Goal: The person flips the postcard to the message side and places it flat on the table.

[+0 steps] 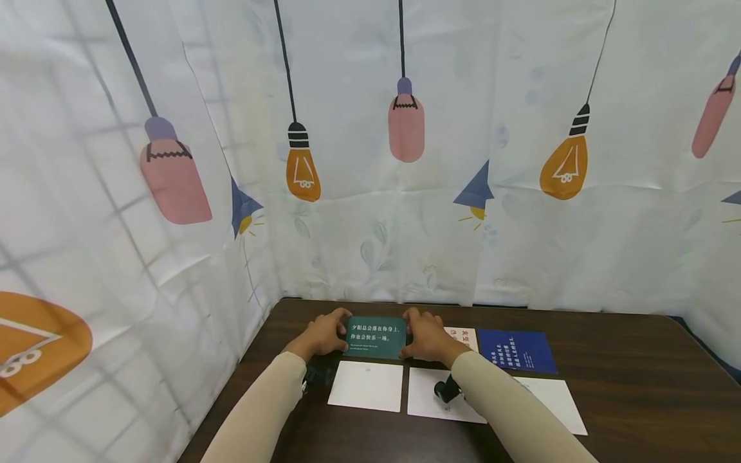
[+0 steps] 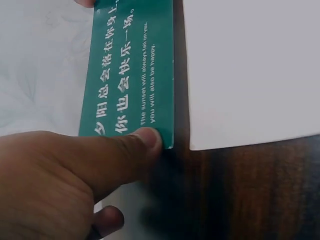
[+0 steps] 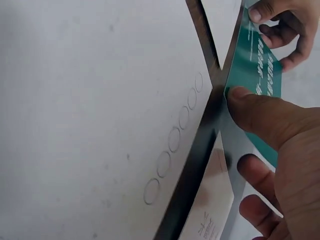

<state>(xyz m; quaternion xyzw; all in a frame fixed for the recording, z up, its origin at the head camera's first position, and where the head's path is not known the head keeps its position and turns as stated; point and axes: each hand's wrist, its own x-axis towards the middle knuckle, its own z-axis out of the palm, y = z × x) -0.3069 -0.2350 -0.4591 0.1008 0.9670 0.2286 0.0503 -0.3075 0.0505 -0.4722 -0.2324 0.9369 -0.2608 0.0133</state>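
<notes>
A green postcard [image 1: 376,337] with white printed lines is held between both hands at the far side of the table. My left hand [image 1: 324,331] pinches its left end; in the left wrist view the thumb [image 2: 142,142] presses on the printed face near a corner. The right hand [image 1: 427,335] grips the opposite end, thumb [image 3: 242,97] on the near corner in the right wrist view, other fingers lower down beside it. The card's printed side is tipped toward me. Just in front of it lies a white card [image 1: 367,386].
Right of the green card lie a pale card with red writing [image 1: 463,335], partly behind the right hand, and a blue card [image 1: 518,350]. Two more white cards [image 1: 421,393] lie nearer; one shows printed circles. A patterned curtain [image 1: 359,257] borders the brown table [image 1: 637,360].
</notes>
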